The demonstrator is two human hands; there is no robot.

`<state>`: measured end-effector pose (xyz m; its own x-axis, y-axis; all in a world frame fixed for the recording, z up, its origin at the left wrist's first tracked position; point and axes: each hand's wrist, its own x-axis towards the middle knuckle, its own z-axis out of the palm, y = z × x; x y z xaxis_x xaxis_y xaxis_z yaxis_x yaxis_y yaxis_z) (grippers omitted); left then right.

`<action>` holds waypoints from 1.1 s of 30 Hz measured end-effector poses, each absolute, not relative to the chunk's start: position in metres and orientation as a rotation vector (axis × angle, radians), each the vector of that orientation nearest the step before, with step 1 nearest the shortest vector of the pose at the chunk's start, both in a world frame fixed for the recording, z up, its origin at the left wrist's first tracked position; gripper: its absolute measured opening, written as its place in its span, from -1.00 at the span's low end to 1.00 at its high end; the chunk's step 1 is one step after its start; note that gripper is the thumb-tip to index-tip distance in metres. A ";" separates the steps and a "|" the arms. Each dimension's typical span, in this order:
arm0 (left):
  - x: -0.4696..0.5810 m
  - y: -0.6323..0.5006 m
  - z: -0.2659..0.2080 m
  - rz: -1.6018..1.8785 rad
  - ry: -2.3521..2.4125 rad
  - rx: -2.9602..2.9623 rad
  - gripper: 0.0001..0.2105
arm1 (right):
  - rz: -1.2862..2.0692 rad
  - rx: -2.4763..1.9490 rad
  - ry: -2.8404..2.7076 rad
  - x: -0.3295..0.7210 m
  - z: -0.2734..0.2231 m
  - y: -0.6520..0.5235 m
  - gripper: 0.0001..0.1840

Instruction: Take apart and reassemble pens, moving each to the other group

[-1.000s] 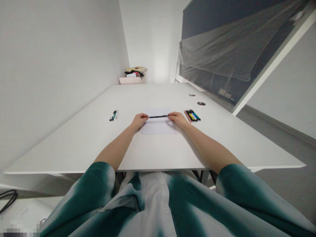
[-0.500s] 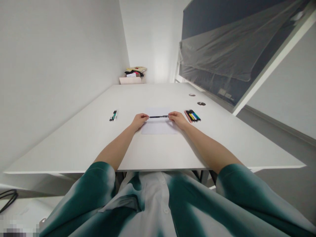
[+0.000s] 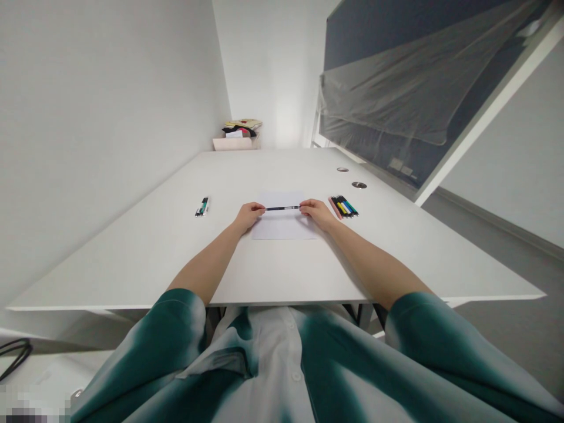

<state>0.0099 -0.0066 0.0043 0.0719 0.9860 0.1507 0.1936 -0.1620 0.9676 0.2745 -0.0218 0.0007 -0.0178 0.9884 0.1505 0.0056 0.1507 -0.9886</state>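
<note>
Between my two hands a slim black pen [image 3: 282, 208] is held level, running left to right above a white sheet of paper [image 3: 284, 229]. My left hand [image 3: 249, 216] pinches its left end, and my right hand [image 3: 318, 212] pinches the right end. Fingertips hide both ends of the pen. A pale marking shows near its right part. Just right of my right hand lies a row of several pens [image 3: 345, 207] in black, yellow, blue and green, with a pinkish one at its left side.
The white table [image 3: 282, 270] carries a small group of dark and teal pens [image 3: 202, 207] on the left. Two round metal discs [image 3: 359, 185] sit at the right edge. At the far end stands a box [image 3: 233, 143] heaped with cloth-like items. A plastic-draped dark panel [image 3: 388, 100] leans at right.
The pen has turned slightly about its length, so its clip no longer shows at the right end and a pale marking does. Both hands stay in place.
</note>
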 end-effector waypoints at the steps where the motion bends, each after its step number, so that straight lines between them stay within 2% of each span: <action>1: 0.010 -0.007 0.004 1.180 1.234 1.504 -0.83 | 1.106 -1.094 -1.298 0.275 0.001 -0.022 -0.75; 33: 0.010 -0.004 0.002 1.187 1.228 1.531 -0.83 | 1.134 -1.077 -1.305 0.274 0.002 -0.021 -0.84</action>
<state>0.0097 -0.0042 0.0024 0.0787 0.9819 0.1721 0.2058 -0.1849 0.9610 0.2741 -0.0212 0.0020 -0.0443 0.9883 0.1457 -0.0061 0.1456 -0.9893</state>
